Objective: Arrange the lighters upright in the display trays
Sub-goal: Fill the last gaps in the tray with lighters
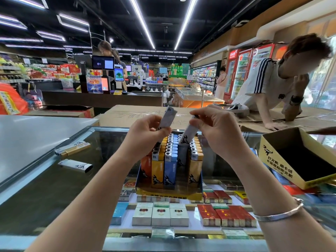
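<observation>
While both hands are raised over the display tray (169,192) on the glass counter (54,188), a grey lighter is pinched in each. The left hand (145,132) grips its lighter (168,117) nearly upright, cap end up and leaning slightly right. The right hand (217,130) grips a second lighter (188,136) by its upper end, long axis slanting down to the left, its lower end just above the grey row between the blue and yellow rows. That gap lies directly below the right hand, so this hand is judged nearer; the slanted lighter would need bringing to vertical before being lowered. Two more lighters (74,165) lie flat on the glass, well off to the left. An open box (283,160) is seen on the right.
</observation>
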Motion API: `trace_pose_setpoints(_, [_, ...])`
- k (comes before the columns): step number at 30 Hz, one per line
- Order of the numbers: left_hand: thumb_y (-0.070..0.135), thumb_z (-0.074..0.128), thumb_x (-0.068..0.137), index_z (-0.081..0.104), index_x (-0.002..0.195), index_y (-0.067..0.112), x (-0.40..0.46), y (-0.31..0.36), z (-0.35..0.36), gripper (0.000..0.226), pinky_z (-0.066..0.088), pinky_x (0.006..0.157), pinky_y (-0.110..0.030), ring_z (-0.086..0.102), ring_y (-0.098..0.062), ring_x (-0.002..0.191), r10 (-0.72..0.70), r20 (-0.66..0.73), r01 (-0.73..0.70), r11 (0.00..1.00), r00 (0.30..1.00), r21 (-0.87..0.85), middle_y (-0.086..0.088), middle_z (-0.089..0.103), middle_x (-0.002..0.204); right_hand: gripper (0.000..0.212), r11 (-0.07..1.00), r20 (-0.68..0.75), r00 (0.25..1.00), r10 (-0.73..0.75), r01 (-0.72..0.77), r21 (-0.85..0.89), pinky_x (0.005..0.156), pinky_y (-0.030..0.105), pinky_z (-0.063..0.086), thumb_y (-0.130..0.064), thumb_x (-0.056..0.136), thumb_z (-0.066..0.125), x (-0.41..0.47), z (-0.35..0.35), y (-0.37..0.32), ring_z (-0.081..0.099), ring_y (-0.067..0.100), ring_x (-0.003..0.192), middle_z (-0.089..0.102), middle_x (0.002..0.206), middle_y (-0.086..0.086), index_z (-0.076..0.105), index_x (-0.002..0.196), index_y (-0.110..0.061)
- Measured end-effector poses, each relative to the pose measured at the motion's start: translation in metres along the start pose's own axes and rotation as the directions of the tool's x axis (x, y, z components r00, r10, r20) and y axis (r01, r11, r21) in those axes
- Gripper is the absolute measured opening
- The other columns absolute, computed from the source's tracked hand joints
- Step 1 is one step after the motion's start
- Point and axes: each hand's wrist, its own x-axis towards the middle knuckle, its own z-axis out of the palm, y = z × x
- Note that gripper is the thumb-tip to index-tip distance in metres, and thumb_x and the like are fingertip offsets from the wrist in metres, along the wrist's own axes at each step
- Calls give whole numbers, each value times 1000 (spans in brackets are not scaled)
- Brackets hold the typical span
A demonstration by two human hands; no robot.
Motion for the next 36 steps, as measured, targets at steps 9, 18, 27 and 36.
trace_pose_setpoints(9, [27,67,82,60,90,28,-1,3,0,11,47,62,-20,63,-3,69,7,7,-7,1000,1000,-2,7,67,82,29,998,265,964,3,12,-58,71,1,38,3,86,59,-5,17,6,55,9,82,66,101,10,64,114,-2])
trace_pose_setpoints(18, [28,67,82,61,92,30,-1,4,1,12,48,63,-20,63,-3,71,19,-1,-19,1000,1000,11,9,67,83,15,959,402,879,258,-284,7,47,4,36,-1,80,67,-3,21,9,47,1,59,54,69,-9,72,92,-9])
trace_pose_setpoints(27, [26,69,80,63,89,31,-2,6,1,13,46,58,-11,63,0,69,46,11,-45,998,999,-39,15,68,77,17,969,445,861,244,-236,-75,55,8,38,-12,84,65,-2,21,8,48,6,78,52,87,-6,73,99,-12])
trace_pose_setpoints(36, [19,71,76,67,85,34,-5,12,5,19,48,61,-12,56,2,65,137,105,-130,989,985,-64,13,69,81,27,699,237,954,186,-298,650,67,17,53,6,74,66,-3,-2,1,65,6,74,69,82,-3,65,90,-16])
